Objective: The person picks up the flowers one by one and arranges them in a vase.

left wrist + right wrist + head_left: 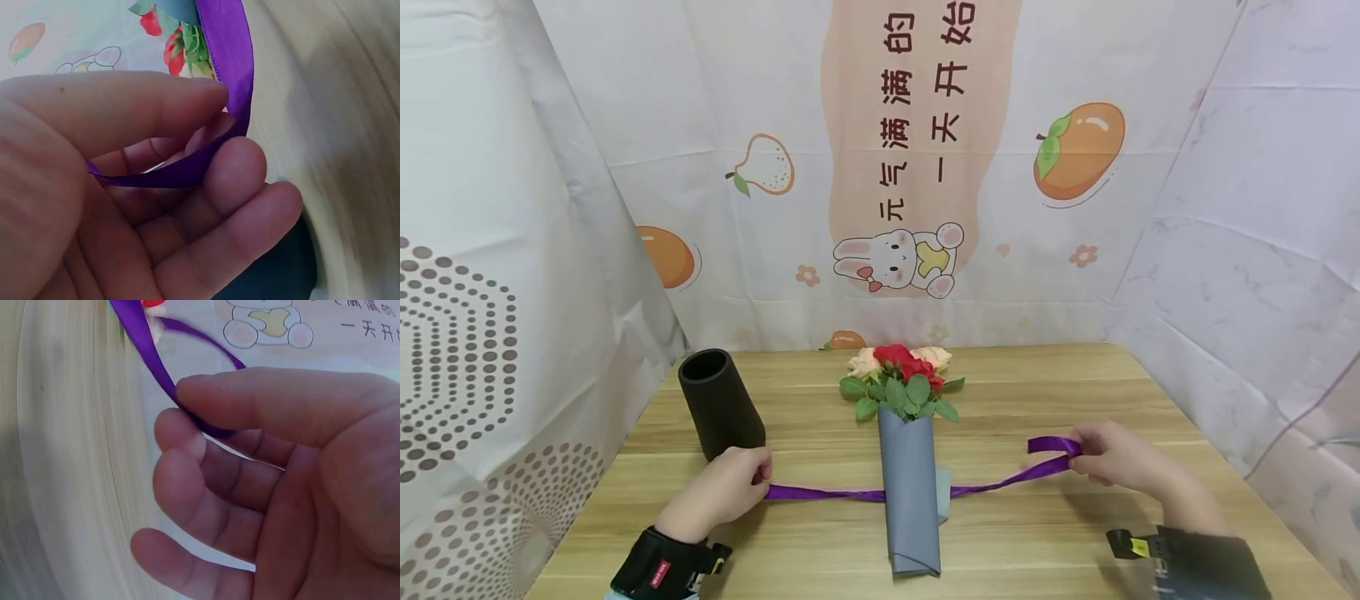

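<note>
A bouquet of red and cream roses [904, 367] with green leaves lies on the table in a grey-blue paper wrap [912, 492]. A purple ribbon [827, 495] stretches sideways at the wrap, its middle hidden by the paper. My left hand [730, 487] grips one side of the ribbon; in the left wrist view the ribbon [228, 56] runs between thumb and fingers and across the palm. On the other side, my right hand [1120, 458] pinches the ribbon [147, 350] between thumb and forefinger, and a loose end loops back from it.
A black cylindrical vase [722, 408] stands just behind my left hand. The wooden table [820, 550] is bordered by a printed white cloth [760, 250] at the back and by hanging sheets at both sides. Light blue-green paper [943, 492] sticks out beside the wrap.
</note>
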`<state>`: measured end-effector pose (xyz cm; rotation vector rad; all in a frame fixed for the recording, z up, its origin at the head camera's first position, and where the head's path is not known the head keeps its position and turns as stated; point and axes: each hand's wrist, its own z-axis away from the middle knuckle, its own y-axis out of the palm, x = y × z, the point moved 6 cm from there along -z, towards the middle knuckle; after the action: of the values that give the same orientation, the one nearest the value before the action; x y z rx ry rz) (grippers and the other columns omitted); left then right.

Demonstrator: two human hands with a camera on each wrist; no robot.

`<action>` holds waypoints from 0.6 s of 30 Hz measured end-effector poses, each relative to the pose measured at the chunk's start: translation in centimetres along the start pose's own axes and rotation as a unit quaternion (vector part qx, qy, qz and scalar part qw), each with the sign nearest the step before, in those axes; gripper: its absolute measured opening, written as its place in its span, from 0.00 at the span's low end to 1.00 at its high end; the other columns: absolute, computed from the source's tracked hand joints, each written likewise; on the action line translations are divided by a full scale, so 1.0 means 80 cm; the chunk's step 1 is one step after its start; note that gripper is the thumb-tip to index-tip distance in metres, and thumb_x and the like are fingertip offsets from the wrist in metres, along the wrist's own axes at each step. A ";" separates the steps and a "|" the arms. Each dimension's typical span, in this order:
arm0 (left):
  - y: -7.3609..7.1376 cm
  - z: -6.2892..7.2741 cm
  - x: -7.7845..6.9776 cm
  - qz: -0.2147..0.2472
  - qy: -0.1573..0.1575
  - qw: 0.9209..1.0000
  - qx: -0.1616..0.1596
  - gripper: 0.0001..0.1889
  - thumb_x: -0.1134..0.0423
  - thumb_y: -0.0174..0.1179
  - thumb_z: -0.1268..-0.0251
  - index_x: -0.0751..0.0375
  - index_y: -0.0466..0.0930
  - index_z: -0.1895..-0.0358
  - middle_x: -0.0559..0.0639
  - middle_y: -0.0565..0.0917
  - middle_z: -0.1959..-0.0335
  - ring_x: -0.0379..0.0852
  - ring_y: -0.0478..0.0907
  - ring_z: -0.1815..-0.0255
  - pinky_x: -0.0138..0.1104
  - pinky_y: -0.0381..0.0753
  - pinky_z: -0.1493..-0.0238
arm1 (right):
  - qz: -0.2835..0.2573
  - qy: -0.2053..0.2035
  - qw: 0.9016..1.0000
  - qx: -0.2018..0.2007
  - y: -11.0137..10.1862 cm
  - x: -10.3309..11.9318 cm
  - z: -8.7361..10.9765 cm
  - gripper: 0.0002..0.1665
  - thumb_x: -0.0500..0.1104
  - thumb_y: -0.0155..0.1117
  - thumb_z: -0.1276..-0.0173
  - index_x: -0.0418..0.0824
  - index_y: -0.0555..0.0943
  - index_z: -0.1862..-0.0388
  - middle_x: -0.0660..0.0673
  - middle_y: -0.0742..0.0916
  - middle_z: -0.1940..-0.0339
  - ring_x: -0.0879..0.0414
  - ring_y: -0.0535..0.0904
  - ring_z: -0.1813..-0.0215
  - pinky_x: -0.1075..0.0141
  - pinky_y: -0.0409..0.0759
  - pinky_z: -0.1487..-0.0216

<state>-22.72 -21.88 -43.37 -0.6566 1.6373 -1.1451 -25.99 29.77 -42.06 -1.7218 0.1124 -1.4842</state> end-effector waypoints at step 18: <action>0.015 0.013 0.022 -0.002 -0.069 0.996 0.055 0.13 0.74 0.68 0.47 0.53 0.74 0.74 0.43 0.72 0.78 0.43 0.68 0.76 0.37 0.67 0.72 | 0.017 0.090 0.996 -0.005 -0.011 -0.046 0.027 0.05 0.29 0.65 0.40 0.33 0.78 0.68 0.47 0.78 0.79 0.59 0.72 0.80 0.70 0.71 0.81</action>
<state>-22.31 -23.25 -45.27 -0.6534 1.4459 -1.1579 -25.59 33.49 -44.23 -1.5839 0.2431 -1.6133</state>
